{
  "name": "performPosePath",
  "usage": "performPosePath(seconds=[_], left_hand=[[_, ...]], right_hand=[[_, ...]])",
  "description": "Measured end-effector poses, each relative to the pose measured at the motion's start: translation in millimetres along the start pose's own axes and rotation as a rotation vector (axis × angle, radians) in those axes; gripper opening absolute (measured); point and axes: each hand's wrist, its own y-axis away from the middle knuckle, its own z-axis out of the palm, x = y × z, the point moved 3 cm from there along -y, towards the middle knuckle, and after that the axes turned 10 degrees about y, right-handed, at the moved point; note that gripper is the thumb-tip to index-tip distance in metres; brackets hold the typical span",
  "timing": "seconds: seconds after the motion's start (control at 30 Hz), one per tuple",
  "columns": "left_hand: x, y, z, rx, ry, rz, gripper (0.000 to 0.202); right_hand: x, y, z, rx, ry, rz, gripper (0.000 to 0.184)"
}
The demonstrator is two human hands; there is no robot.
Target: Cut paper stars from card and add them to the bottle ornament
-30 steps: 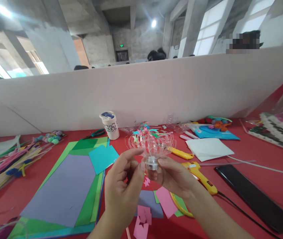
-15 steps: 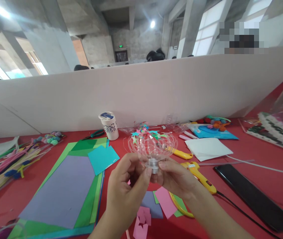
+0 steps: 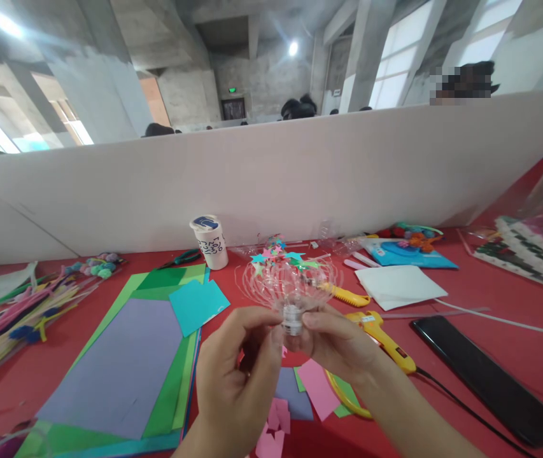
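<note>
Between my hands is a clear plastic ornament (image 3: 293, 320), like a bottle top with a threaded neck, its thin curved strips fanning out above. Small coloured stars (image 3: 275, 254) show at the top of the strips. My right hand (image 3: 340, 340) pinches the neck from the right with thumb and fingers. On the other side, my left hand (image 3: 240, 362) is closed, thumb and index finger pressed at the neck's left edge. Under the hands lie pink paper scraps (image 3: 274, 426) with star-shaped cutouts and a pink sheet (image 3: 317, 385).
To the left are a purple sheet (image 3: 123, 362) on green sheets and a cyan piece (image 3: 199, 305). A white cup (image 3: 211, 245) stands at the back. On the right lie a yellow glue gun (image 3: 388, 340), a yellow-handled cutter (image 3: 350, 295), a white pad (image 3: 400, 286) and a black phone-like slab (image 3: 486, 378).
The left hand has shifted slightly left and down. The strips of the ornament have swung a little, and its neck sits slightly more to the left.
</note>
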Motion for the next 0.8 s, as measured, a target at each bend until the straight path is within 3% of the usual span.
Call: performPosePath(seconds=[0.1,0.8], left_hand=[[1.2,2.6,2.1,-0.065,-0.023,0.03,0.019],[-8.3,5.3,3.2,-0.104,0.002,0.058,0.041]], right_hand=[[0.7,-0.2,-0.6,0.008,0.006,-0.003,0.016],[0.2,-0.2,0.6,0.024,0.032,0.004,0.014]])
